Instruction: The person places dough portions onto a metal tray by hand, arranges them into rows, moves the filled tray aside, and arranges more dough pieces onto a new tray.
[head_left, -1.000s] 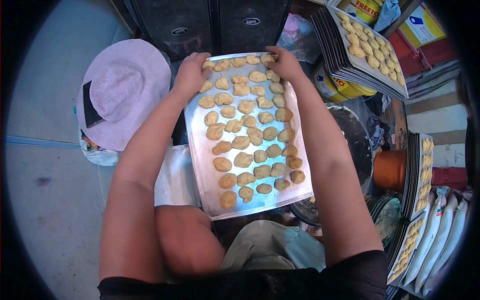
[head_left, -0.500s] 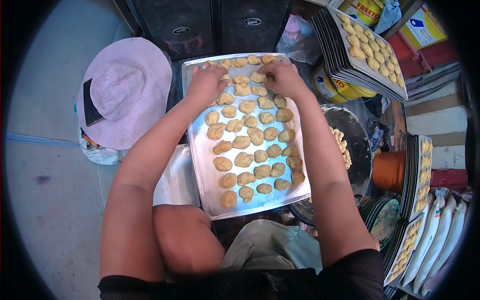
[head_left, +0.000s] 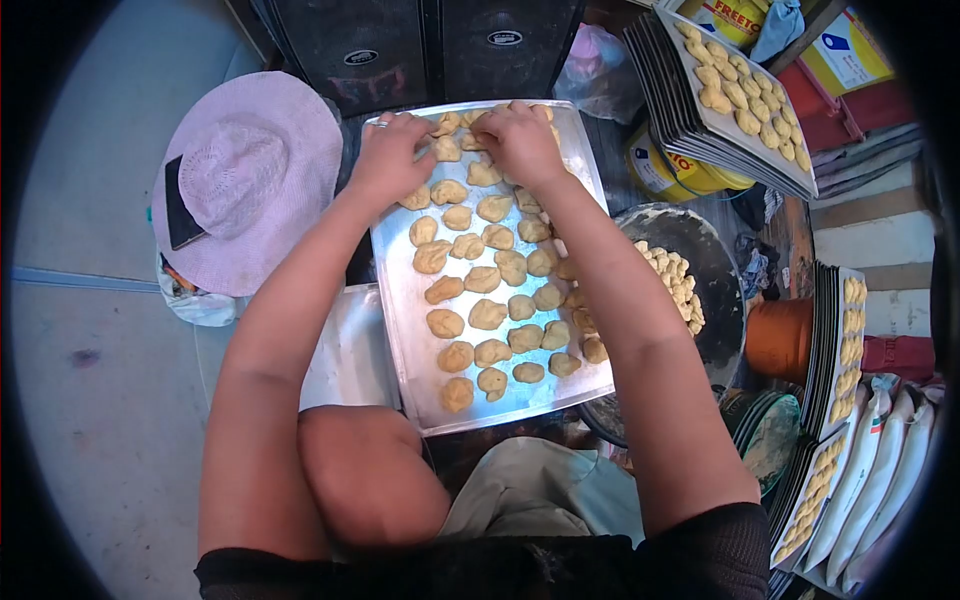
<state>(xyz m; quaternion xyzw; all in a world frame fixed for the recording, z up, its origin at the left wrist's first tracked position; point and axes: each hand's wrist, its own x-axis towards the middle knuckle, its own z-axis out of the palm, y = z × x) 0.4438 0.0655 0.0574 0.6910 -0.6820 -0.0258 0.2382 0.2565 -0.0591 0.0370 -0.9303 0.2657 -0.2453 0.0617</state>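
Note:
A metal baking tray (head_left: 412, 385) lies before me, with rows of rounded dough pieces (head_left: 487, 313) on it. At the tray's far left, my left hand (head_left: 393, 157) has its fingers curled down by a dough piece (head_left: 447, 149); its fingertips are partly hidden. My right hand (head_left: 519, 146) bends over the far row, fingers closed around a dough piece (head_left: 476, 142) that it mostly covers. Both hands are close together near the far edge.
Right of the tray is a black basin (head_left: 722, 290) with small dough lumps (head_left: 672, 278). Stacked trays of shaped dough (head_left: 745, 95) rest on a yellow bucket (head_left: 655, 170). A hat (head_left: 240, 180) with a phone (head_left: 185, 205) sits left; black speakers (head_left: 350, 50) stand behind.
My right hand has moved left along the far rows, from the right side toward the middle. My left hand has shifted slightly left. Dough lumps in the basin show more.

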